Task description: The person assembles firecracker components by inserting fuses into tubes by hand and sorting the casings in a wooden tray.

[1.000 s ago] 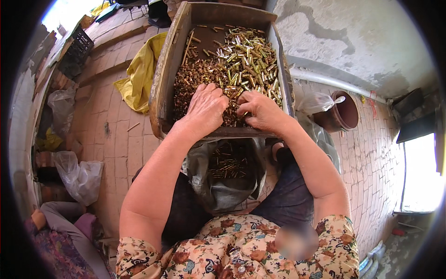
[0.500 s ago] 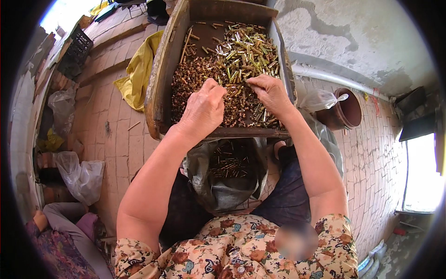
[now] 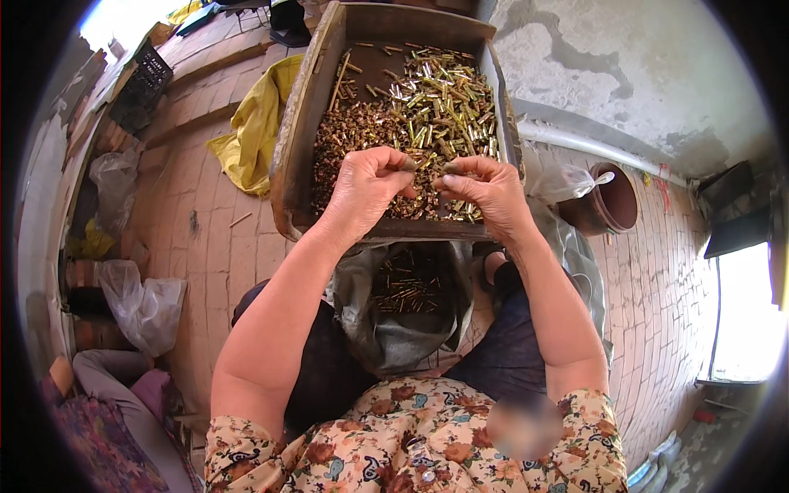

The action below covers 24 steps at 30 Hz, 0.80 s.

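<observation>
A worn wooden tray lies in front of me. Its left part holds a heap of small copper-coloured pieces, its right part a pile of short brass-coloured tubes. Over the near half of the tray, my left hand is closed in a pinch, thumb against forefinger. Facing it a short way off, my right hand pinches too. Whatever sits between the fingertips is too small to make out against the heap. Below the tray, between my knees, a grey-green sack stands open with more thin tubes inside.
A yellow sack lies on the brick floor left of the tray. Right of it stands a dark red bucket beside a tied plastic bag. Another person's legs show at the lower left, near a clear plastic bag.
My hands have come nearer each other and a little toward me, both still pinched. The view has shifted slightly, so the tray sits a bit further right.
</observation>
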Motion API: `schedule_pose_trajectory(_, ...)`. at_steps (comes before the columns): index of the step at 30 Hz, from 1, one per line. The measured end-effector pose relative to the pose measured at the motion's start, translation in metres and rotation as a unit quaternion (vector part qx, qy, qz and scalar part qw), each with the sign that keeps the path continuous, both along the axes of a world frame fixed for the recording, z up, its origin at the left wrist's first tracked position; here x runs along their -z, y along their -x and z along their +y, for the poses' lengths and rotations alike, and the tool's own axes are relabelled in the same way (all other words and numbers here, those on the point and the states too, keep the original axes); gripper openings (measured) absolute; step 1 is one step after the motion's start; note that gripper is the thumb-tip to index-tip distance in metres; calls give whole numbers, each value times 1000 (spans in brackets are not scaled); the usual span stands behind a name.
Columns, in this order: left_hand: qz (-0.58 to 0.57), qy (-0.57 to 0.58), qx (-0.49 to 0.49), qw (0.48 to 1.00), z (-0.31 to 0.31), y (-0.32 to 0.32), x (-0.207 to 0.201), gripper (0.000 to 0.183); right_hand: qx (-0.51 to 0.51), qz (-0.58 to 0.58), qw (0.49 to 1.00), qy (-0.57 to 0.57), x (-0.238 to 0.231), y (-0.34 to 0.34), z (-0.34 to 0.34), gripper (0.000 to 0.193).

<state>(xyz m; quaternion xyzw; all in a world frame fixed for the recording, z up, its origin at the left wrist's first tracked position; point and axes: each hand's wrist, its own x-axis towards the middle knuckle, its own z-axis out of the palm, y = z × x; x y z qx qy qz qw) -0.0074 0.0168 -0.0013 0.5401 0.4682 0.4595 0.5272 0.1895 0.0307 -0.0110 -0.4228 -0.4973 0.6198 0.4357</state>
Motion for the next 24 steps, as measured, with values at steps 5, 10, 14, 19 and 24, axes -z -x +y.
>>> schedule_pose_trajectory(5, -39, 35, 13, 999, -7, -4, -4, 10, 11, 5, 1000, 10, -3, 6, -12, 13)
schedule_pose_trajectory(10, -45, 50, 9, 998, -10, -3, -5, 12, -1, -24, 999, -30, -5, 12, -16, 12)
schedule_pose_trajectory(14, -83, 41, 1, 996, -11, -2, -4, 12, 19, 2, 1000, -17, -9, 13, -17, 11)
schedule_pose_trajectory(19, -105, 51, -4, 993, -13, -3, -6, 10, 28, 15, 999, -9, -8, 13, -18, 11)
schedule_pose_trajectory(24, -125, 56, -6, 991, -14, -4, -3, 9, 44, 50, 998, -5, -7, 12, -19, 11)
